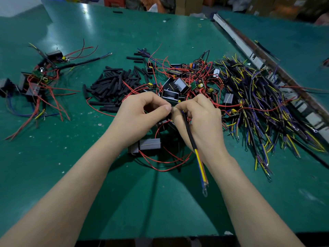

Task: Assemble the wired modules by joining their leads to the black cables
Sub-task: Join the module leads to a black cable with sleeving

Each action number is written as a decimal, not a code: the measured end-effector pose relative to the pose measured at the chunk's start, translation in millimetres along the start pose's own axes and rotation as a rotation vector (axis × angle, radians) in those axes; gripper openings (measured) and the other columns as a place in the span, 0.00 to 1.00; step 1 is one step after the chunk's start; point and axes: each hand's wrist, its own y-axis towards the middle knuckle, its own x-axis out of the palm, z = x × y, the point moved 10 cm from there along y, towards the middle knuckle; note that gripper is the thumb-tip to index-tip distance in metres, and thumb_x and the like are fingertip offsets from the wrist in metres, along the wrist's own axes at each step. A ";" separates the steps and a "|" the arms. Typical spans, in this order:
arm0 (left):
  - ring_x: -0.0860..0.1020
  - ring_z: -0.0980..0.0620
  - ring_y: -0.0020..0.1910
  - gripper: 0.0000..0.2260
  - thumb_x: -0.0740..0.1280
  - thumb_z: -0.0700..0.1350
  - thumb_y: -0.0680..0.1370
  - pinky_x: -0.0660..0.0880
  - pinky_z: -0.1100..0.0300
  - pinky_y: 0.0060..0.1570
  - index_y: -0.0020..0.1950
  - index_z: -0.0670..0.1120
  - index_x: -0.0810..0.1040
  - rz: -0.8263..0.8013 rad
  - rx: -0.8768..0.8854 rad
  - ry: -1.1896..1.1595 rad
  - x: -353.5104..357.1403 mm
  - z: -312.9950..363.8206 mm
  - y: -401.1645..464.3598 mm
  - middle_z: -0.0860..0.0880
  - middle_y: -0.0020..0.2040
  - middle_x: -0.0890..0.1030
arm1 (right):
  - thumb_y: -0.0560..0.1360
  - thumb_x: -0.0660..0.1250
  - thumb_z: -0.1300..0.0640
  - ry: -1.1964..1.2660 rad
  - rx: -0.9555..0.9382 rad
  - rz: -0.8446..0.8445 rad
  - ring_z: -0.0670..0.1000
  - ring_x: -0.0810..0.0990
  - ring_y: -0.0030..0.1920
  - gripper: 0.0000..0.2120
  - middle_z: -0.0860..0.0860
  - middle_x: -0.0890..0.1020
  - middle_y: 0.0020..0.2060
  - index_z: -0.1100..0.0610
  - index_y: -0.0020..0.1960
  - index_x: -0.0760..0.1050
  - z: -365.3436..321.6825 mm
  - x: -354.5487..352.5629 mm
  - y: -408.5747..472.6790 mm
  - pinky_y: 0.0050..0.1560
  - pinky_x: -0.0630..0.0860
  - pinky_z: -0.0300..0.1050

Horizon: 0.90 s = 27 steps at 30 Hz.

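Both hands, left hand [140,111] and right hand [199,118], pinch the black cable [189,136].

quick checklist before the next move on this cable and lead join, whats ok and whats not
1. Black cable held: ok. The right hand grips it near its top end, and its yellow and blue cores hang toward the person.
2. Left hand at the joint: ok. Its thumb and fingers pinch at the point where both hands meet.
3. Lead actually joined to the cable: cannot tell. The fingers hide the joint.
4. Module being wired: cannot tell. A grey one lies below the hands with red leads, but which lead is in hand is hidden.
5. Sleeves within reach: ok. The pile of black tubing lies just left of the hands.
6. Spare cables: ok. The cable heap lies to the right.
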 end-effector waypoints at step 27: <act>0.76 0.62 0.37 0.05 0.69 0.39 0.76 0.71 0.72 0.41 0.42 0.48 0.81 0.028 -0.083 -0.237 0.0 -3.8 2.2 0.57 0.34 0.81 | 0.76 0.69 0.60 0.591 0.266 -0.075 0.36 0.71 0.38 0.05 0.47 0.70 0.37 0.51 0.46 0.79 17.5 8.7 4.9 0.43 0.66 0.27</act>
